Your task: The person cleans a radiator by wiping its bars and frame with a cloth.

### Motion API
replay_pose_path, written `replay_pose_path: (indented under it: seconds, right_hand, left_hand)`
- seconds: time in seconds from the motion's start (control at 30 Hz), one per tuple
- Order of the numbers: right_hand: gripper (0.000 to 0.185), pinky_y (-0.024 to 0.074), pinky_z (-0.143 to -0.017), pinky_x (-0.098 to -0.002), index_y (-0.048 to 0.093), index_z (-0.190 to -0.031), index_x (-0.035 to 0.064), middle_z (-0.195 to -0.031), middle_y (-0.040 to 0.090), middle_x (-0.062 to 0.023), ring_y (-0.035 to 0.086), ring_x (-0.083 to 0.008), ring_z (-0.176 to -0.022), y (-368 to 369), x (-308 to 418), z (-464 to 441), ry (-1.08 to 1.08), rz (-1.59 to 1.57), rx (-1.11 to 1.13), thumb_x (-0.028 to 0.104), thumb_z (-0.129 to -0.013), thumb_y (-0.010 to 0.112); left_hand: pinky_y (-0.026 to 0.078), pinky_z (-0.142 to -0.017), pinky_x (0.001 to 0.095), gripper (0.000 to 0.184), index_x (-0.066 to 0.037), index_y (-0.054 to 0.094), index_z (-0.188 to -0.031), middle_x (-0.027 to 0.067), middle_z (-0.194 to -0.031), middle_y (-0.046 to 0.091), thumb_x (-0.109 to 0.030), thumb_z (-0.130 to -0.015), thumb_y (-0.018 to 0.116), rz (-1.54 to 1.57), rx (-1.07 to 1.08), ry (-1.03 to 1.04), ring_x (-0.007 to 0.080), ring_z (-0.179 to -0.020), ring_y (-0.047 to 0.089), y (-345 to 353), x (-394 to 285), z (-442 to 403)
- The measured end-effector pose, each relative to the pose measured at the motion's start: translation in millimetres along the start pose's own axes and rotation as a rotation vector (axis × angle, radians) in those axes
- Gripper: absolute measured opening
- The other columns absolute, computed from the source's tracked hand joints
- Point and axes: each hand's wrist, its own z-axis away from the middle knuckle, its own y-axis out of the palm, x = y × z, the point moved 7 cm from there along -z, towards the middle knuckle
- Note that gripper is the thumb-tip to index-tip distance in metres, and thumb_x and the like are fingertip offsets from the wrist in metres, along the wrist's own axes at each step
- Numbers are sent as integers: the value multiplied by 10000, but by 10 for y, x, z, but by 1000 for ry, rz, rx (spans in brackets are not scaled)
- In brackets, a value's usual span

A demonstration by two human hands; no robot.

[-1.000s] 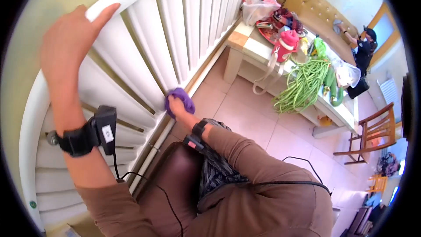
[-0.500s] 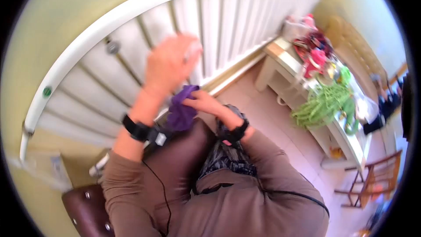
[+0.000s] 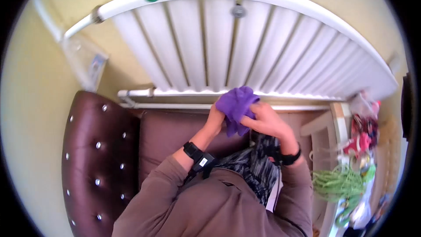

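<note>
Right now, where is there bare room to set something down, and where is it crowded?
The maroon seat cushion is bare between the studded backrest, radiator pipe and left hand gripping the purple cloth. The white table is crowded around the green beans.

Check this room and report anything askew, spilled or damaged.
Nothing looks spilled or damaged. One untidy spot: green beans seem to hang over the edge of the table at right, rather than lying wholly on top. The radiator looks bowed, probably from the lens. The purple cloth, held by the left hand and right hand, is bunched.
</note>
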Motion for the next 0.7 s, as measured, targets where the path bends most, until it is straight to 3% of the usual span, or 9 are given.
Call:
replay_pose_path:
  seconds: [0.13, 0.23, 0.33, 0.4, 0.43, 0.47, 0.5, 0.57, 0.7]
  right_hand:
    - [282, 447, -872, -327, 617, -1077, 51, -1164, 586, -119, 556, -218, -1071, -493, 181, -82, -22, -365, 49, 167, -820, 610]
    - [311, 409, -932, -323, 603, -1146, 119, -1186, 582, -53, 515, -189, -1127, -1403, 29, -103, -118, -7, -640, 197, -845, 608]
    - [293, 382, -960, -336, 601, -1153, 154, -1186, 583, -37, 480, -188, -1171, -2092, 371, -183, -283, 405, -995, 254, -882, 554]
    - [296, 363, -970, -345, 604, -1145, 160, -1177, 585, -41, 480, -196, -1167, -2317, 374, -423, -240, 436, -1004, 295, -898, 514]
    - [311, 344, -980, -355, 607, -1137, 165, -1169, 587, -45, 480, -204, -1163, -2406, 336, -521, -189, 484, -1013, 337, -914, 474]
    - [311, 344, -980, -355, 607, -1137, 165, -1169, 587, -45, 480, -204, -1163, -2494, 253, -601, -194, 478, -1017, 337, -914, 474]
    - [335, 317, -992, -357, 607, -1128, 163, -1161, 584, -49, 489, -214, -1139, -2549, 143, -700, -146, 619, -988, 367, -921, 442]
    - [350, 257, -1010, -351, 606, -1110, 156, -1133, 581, -48, 500, -213, -1080, -2504, 88, -761, -130, 791, -985, 384, -930, 411]
    - [348, 252, -1013, -350, 575, -1134, 142, -1116, 582, -36, 484, -206, -1084, -2368, 115, -761, -185, 928, -1117, 370, -934, 404]
  left_hand:
    - [425, -908, 329, 483, -100, 432, -1271, 29, -1215, 522, -420, -912, 472, 458, -314, 152, 151, -1077, 513, -564, -981, 167]
    - [414, -926, 342, 458, -69, 439, -1251, 62, -1240, 496, -357, -903, 516, 447, -555, 408, 173, -1100, 497, -1406, -1796, 328]
    - [436, -866, 323, 353, -37, 496, -1162, 68, -1139, 550, -236, -876, 551, -351, -845, 883, 167, -1008, 537, -2128, -2858, 419]
    - [451, -827, 311, 284, -15, 534, -1103, 72, -1072, 586, -156, -859, 574, -918, -979, 1143, 162, -947, 564, -2139, -3283, 447]
    - [463, -784, 317, 226, -9, 561, -1034, 63, -1001, 605, -151, -859, 571, -931, -1188, 1050, 164, -871, 584, -2097, -3386, 430]
    - [401, -901, 316, 310, -16, 518, -1115, 68, -1090, 566, -205, -871, 554, -1061, -1172, 955, 184, -1028, 522, -2099, -3441, 281]
    - [396, -911, 328, 351, -9, 508, -1135, 85, -1111, 559, -219, -861, 567, -637, -1048, 1090, 195, -1043, 519, -2428, -3351, 33]
    - [334, -967, 369, 444, 9, 426, -1199, 147, -1212, 473, -187, -832, 581, -428, -984, 1123, 254, -1121, 457, -2751, -2974, -404]
    - [196, -1056, 461, 758, 4, 248, -1330, 228, -1358, 284, -142, -698, 639, -1004, -1380, 1086, 411, -1245, 284, -1773, -2543, -339]
